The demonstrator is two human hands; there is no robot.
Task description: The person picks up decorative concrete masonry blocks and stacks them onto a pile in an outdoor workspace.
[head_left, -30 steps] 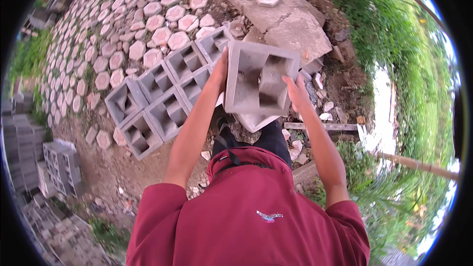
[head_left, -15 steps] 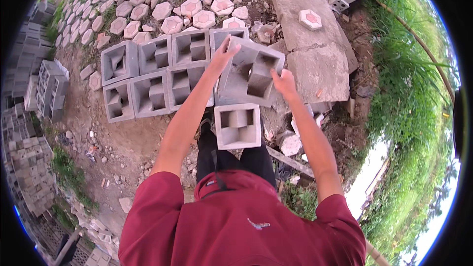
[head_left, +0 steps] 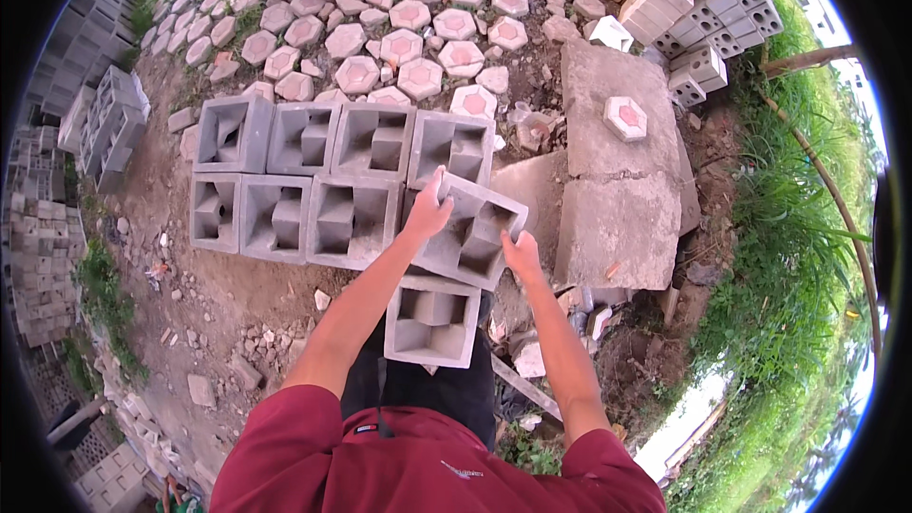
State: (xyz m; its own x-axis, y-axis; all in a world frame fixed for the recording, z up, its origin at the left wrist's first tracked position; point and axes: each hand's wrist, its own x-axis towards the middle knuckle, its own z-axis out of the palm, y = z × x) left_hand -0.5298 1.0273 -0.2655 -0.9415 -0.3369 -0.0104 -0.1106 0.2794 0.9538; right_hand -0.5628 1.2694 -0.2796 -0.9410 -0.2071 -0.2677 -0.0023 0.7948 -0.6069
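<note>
A grey hollow concrete block (head_left: 467, 239) is tilted between my two hands, its open face with inner partitions turned up. My left hand (head_left: 429, 213) grips its upper left edge, and my right hand (head_left: 520, 255) grips its right edge. It lies at the right end of the nearer row of similar blocks (head_left: 353, 221), just below the last block of the far row (head_left: 452, 150). Whether its underside rests on the ground is hidden. Another hollow block (head_left: 432, 321) stands close to my legs, partly overlapped by the held one.
Hexagonal pavers (head_left: 418, 78) cover the ground beyond the rows. A cracked concrete slab (head_left: 617, 218) with one paver (head_left: 626, 119) on it lies to the right. Stacked blocks (head_left: 703, 19) stand at the far right, more stacks at left. Rubble (head_left: 527, 356) lies near my right forearm.
The held block has come down toward the row's right end, uncovering more of the far row's last block. Both hands keep their grip. The view has shifted, showing more ground ahead.
</note>
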